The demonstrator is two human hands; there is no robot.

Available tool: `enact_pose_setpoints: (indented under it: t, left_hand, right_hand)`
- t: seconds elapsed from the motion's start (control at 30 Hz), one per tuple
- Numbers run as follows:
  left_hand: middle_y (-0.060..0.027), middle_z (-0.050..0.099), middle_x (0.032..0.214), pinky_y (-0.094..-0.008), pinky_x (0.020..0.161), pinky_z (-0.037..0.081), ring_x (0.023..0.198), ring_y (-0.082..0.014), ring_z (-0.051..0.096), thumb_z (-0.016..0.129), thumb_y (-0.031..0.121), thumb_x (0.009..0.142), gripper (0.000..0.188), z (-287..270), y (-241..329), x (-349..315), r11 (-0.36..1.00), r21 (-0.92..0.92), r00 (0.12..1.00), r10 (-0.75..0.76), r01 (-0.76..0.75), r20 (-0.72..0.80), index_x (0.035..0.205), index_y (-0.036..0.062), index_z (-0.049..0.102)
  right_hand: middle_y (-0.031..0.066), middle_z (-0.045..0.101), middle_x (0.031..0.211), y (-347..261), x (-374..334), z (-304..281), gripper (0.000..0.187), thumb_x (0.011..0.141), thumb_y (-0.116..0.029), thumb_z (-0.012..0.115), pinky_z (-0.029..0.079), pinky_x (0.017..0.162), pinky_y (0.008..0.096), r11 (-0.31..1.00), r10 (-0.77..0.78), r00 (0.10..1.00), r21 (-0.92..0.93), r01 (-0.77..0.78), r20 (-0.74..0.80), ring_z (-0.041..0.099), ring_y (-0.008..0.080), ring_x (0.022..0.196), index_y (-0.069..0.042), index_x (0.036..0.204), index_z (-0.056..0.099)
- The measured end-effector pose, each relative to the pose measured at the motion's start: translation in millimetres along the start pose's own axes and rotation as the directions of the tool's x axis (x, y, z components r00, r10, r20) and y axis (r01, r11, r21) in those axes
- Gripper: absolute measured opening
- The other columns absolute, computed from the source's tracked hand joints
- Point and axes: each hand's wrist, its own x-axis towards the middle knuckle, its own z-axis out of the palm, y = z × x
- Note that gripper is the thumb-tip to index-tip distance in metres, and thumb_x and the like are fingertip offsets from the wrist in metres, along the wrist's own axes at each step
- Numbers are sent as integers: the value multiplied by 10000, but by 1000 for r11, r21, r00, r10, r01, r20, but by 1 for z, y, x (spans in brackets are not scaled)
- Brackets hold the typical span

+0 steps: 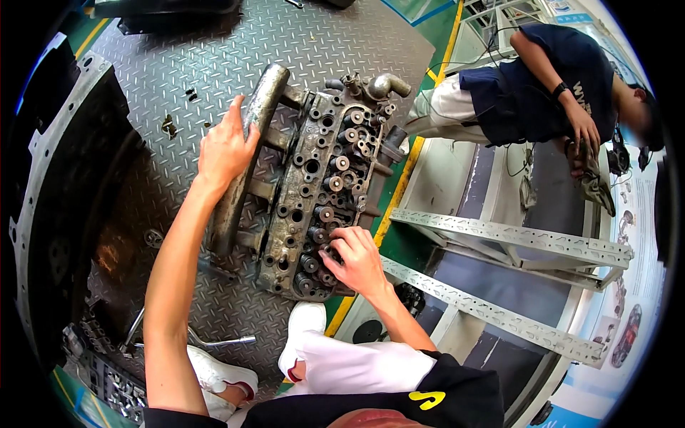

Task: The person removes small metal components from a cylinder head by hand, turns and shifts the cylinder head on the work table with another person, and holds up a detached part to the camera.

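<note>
A greasy engine cylinder head lies on the metal plate, its row of valve springs facing up. Along its left side runs a thick, worn manifold pipe, joined to it by several short branches. My left hand rests against the upper part of this pipe with the fingers stretched out. At the near end of the spring row, my right hand has its fingers bent down among the springs. The fingertips hide whatever they grip there. A curved metal elbow sticks out at the head's far end.
Diamond-pattern floor plate lies under the work. A large dark metal housing stands at left. A bent wrench lies near my white shoes. Perforated metal racks stand at right; another person holds a cloth there.
</note>
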Motion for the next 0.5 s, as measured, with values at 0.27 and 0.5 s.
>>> enact_pose_setpoints:
  t: [0.27, 0.5]
  left_hand:
    - [-241, 672, 1028, -531, 747, 535, 838, -431, 663, 520, 305, 938, 537, 1, -2, 1, 1000, -22, 1000, 15, -16, -16, 1398, 76, 366]
    - [-242, 670, 1020, -531, 768, 528, 853, -435, 659, 520, 318, 936, 549, 1, -2, 0, 999, -33, 1000, 6, -6, 2, 1401, 71, 368]
  right_hand:
    - [84, 613, 1001, 6, 3, -2, 298, 728, -228, 803, 452, 805, 391, 1000, -17, 1000, -20, 17, -22, 569, 275, 946, -33, 847, 612]
    - [95, 598, 1001, -1, -7, 5, 288, 723, -202, 803, 448, 802, 390, 994, -55, 998, 95, 52, 25, 561, 289, 951, -33, 850, 608]
